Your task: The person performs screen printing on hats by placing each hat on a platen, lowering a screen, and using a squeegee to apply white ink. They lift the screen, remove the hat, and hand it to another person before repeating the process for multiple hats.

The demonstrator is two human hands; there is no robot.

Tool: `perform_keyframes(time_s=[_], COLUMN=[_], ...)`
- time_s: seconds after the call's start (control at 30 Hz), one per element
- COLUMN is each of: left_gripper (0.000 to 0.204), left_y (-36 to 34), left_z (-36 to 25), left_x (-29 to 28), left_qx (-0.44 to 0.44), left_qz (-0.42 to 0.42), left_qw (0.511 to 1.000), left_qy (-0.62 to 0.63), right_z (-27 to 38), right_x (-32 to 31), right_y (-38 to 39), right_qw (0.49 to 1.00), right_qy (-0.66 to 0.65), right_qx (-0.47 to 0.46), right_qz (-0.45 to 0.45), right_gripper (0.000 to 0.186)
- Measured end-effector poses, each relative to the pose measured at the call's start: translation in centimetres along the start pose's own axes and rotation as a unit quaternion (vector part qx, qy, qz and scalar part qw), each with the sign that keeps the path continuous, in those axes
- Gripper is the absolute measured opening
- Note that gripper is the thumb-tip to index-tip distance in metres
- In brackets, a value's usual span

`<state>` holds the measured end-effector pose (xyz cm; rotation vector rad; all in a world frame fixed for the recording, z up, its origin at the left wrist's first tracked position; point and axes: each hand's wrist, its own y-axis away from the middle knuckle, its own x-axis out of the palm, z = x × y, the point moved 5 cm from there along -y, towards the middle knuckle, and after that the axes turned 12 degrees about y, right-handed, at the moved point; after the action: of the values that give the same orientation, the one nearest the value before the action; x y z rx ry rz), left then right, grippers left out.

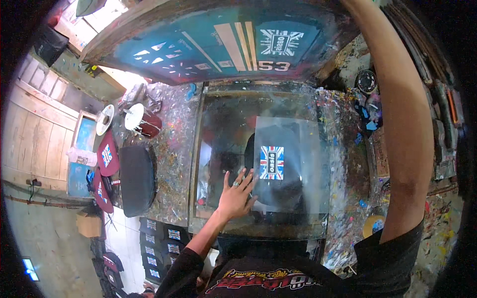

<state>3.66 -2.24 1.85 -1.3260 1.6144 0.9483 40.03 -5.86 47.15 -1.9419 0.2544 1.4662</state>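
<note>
My left hand (235,197) lies with fingers spread at the left edge of a clear film sheet (313,169), over a glass-topped work surface (218,116). A red, white and blue flag-pattern print (272,163) shows in the sheet's area, above a dark rounded fabric panel (278,196). Whether the print sits on the film or the panel, I cannot tell. A teal printing screen (198,49) in a wooden frame stands raised at the far side. My right arm (405,119) reaches up toward its right end; the hand itself is beyond the upper edge.
On the paint-stained table's left stand a paint tub (149,125) and a curved dark pad (136,181). Maroon cap panels (108,156) with prints lie farther left, and several printed dark panels (151,248) below. A tape roll (372,226) is at the right.
</note>
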Motion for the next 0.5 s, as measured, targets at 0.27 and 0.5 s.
perform_keyframes(time_s=[0.27,0.5], left_gripper=[0.071,0.069], left_y=[-0.05,0.24], left_z=[0.35,0.36], left_x=[0.22,0.27], left_qx=[-0.001,0.008], left_qz=[0.005,-0.028], left_qw=[1.000,0.999], left_qy=[-0.004,0.040], right_z=[0.56,0.54], right_x=[-0.42,-0.29], right_y=[0.34,0.59], right_qw=[1.000,0.999], right_qy=[-0.018,-0.044], right_qx=[-0.016,0.016], right_qz=[-0.005,0.015], right_gripper=[0.084,0.084])
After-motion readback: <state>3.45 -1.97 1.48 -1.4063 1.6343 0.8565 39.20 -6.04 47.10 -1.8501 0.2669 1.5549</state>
